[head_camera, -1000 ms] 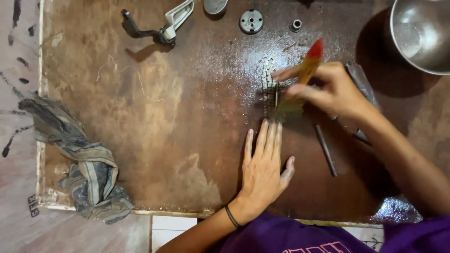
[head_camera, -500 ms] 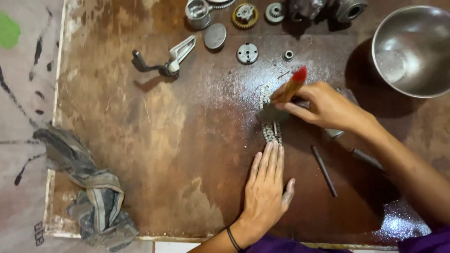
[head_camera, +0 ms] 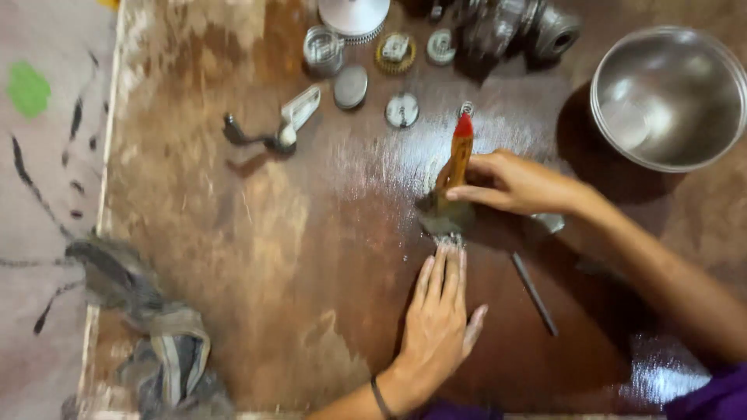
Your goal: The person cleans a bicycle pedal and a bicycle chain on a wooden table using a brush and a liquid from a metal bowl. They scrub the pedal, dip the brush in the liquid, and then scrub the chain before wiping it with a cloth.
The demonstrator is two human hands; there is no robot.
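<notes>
My right hand [head_camera: 517, 185] grips a paintbrush [head_camera: 453, 179] with a wooden handle and red tip; its dark bristles press on the wet brown tabletop [head_camera: 257, 257] over a small metal strip that is mostly hidden. My left hand [head_camera: 438, 317] lies flat on the tabletop just below the bristles, fingers together, fingertips touching the strip's near end. A black band circles the left wrist.
A steel bowl [head_camera: 671, 97] stands at the right rear. Metal parts lie along the back: a kick lever [head_camera: 274, 128], round caps and gears [head_camera: 352, 85], an engine piece [head_camera: 513, 31]. A thin rod [head_camera: 534, 294] lies right of my left hand. A crumpled rag [head_camera: 144, 327] sits left.
The view has shifted so the rear parts show more. My right hand has drawn the brush down the strip toward my left hand, which stays flat.
</notes>
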